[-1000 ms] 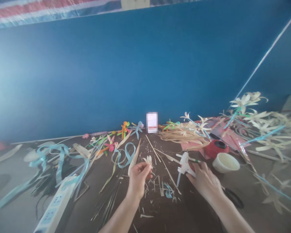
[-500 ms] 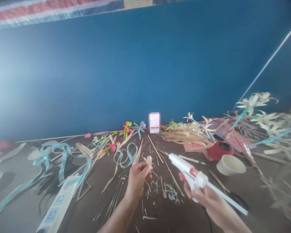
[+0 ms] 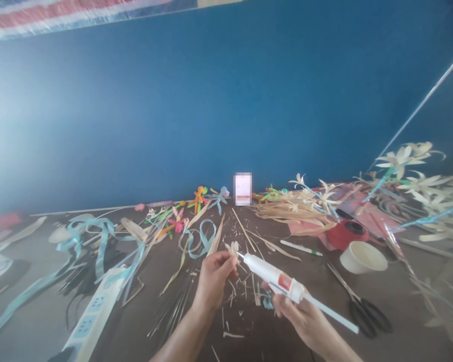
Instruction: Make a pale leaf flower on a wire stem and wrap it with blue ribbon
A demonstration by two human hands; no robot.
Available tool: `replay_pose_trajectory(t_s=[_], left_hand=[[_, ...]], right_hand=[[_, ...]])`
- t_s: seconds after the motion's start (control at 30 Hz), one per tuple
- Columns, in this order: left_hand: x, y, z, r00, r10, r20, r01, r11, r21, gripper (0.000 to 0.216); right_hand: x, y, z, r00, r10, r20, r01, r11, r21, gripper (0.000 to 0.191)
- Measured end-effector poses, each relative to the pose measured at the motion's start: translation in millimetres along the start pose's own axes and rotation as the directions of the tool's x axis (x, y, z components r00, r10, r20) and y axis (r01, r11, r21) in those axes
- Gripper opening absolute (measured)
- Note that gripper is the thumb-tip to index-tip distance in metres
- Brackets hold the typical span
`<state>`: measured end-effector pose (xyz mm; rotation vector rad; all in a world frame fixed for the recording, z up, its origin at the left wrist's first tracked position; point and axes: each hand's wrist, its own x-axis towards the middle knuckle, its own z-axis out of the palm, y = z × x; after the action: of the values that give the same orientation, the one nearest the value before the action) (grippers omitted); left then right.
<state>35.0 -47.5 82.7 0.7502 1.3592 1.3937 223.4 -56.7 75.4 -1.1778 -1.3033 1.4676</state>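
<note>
My left hand (image 3: 213,278) is closed in a pinch on a small cream straw flower (image 3: 233,247), held just above the brown table (image 3: 287,261). My right hand (image 3: 301,317) grips a white glue gun (image 3: 272,275) with a glue stick sticking out behind it. The gun's nozzle points up and left, and its tip sits right beside the flower at my left fingertips.
Straw scraps litter the table under my hands. Black-handled scissors (image 3: 366,311), a cream bowl (image 3: 363,256) and a red tape roll (image 3: 347,233) lie to the right, with straw flowers (image 3: 407,166) beyond. Blue ribbon (image 3: 98,241) and a white power strip (image 3: 92,317) lie left. A blue wall stands behind.
My right hand lifted the glue gun off the table and swung its nozzle left to the flower. My left hand kept hold of the flower, almost still.
</note>
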Motion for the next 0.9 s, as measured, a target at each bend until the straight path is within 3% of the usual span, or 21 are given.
replay_pose_trajectory(t_s=[0.17, 0.33, 0.43, 0.5, 0.63, 0.7, 0.9], left_hand=[[-1.0, 0.6, 2.0, 1.0, 0.0, 0.013, 0.0, 1.0, -0.012, 0.018], [-0.7, 2.0, 2.5, 0.999, -0.031, 0.024, 0.032, 0.999, -0.04, 0.018], [-1.3, 3.6, 2.5, 0.997, -0.068, 0.034, 0.071, 0.994, -0.08, 0.018], [-2.3, 5.7, 2.6, 0.995, -0.087, 0.047, 0.091, 0.991, -0.098, 0.018], [-5.2, 12.7, 2.5, 0.989, -0.12, 0.082, 0.13, 0.984, -0.122, 0.018], [-6.4, 16.3, 2.0, 0.986, -0.136, 0.093, 0.148, 0.981, -0.129, 0.018], [-6.5, 21.9, -2.1, 0.981, -0.164, 0.102, 0.174, 0.98, -0.094, 0.017]], right_hand=[[1.7, 5.2, -4.0, 0.999, -0.01, 0.051, 0.019, 0.983, -0.183, 0.053], [2.1, 20.7, -9.0, 1.0, -0.023, -0.009, 0.02, 0.965, -0.263, 0.06], [6.7, 19.1, -14.2, 0.992, -0.12, 0.047, 0.129, 0.911, -0.391, 0.054], [11.6, 8.2, -16.4, 0.958, -0.215, 0.191, 0.28, 0.843, -0.459, 0.038], [20.1, -22.9, -16.9, 0.819, -0.309, 0.484, 0.531, 0.728, -0.434, 0.013], [22.0, -32.8, -17.2, 0.781, -0.312, 0.54, 0.581, 0.68, -0.448, 0.009], [24.6, -39.9, -20.9, 0.738, -0.269, 0.619, 0.649, 0.536, -0.54, 0.008]])
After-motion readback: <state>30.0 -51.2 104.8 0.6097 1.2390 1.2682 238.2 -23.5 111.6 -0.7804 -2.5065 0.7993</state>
